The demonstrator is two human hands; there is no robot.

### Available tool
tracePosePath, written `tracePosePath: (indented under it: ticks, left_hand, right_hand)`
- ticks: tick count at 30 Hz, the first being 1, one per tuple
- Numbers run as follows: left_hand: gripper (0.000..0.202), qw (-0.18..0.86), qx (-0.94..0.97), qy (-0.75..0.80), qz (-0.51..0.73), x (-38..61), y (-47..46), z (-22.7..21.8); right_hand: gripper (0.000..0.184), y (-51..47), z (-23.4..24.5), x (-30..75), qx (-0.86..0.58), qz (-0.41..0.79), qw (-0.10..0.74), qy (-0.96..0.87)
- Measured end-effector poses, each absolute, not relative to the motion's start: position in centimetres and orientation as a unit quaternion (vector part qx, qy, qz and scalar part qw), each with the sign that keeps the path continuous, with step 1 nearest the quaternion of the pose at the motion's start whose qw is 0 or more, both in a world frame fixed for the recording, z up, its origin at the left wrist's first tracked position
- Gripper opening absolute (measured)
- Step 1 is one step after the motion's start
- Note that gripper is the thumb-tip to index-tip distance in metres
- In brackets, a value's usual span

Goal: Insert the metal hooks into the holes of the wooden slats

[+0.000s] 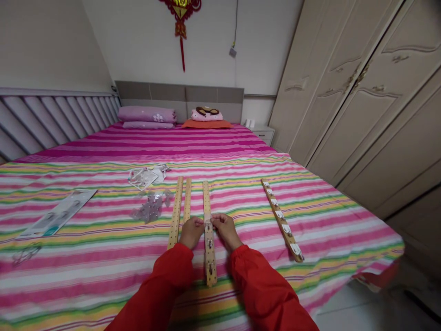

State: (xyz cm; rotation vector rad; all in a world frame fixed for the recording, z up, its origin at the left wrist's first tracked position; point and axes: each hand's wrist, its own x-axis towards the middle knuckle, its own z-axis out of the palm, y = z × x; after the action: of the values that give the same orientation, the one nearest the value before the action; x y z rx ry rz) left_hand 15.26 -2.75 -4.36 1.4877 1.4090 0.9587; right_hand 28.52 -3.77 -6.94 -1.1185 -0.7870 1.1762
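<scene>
As the strip [206, 197] runs near to far between left hand [193, 230] and right hand [225, 229], both equally close, narrowed fingers meet its clear hook [207, 223], grip unclear.

The sleeves [268, 294] are red, the wooden strips [207, 197] tan, the cloth [103, 271] striped pink, white, yellow and green.

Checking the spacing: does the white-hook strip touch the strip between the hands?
Apart: the head view shows striped cloth between the white-hook strip and the handled strip.
</scene>
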Motion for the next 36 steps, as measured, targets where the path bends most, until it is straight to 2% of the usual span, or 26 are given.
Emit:
tracePosePath:
  ticks: [6, 16, 23, 28, 36]
  left_hand:
    - [0.006, 0.418, 0.586, 0.571, 0.395, 15.6, -2.7, -5.0]
    - [0.009, 0.335, 0.613, 0.598, 0.393, 16.0, -3.2, -5.5]
    - [0.032, 0.344, 0.648, 0.554, 0.393, 15.5, -3.0, -6.4]
    - [0.035, 0.343, 0.678, 0.541, 0.362, 15.3, -2.8, -6.3]
    - [0.030, 0.336, 0.722, 0.519, 0.311, 15.5, -2.9, -5.6]
  right_hand:
    - [0.012, -3.8, -7.3, 28.5, -0.482, 0.510, 0.624, -0.345]
    - [0.015, -3.6, -7.9, 28.5, -0.493, 0.495, 0.625, -0.347]
    - [0.026, -3.7, -8.5, 28.5, -0.502, 0.445, 0.623, -0.403]
    - [0.029, -4.1, -9.1, 29.5, -0.508, 0.356, 0.554, -0.555]
    - [0.040, -3.6, -8.3, 30.5, -0.510, 0.335, 0.406, -0.681]
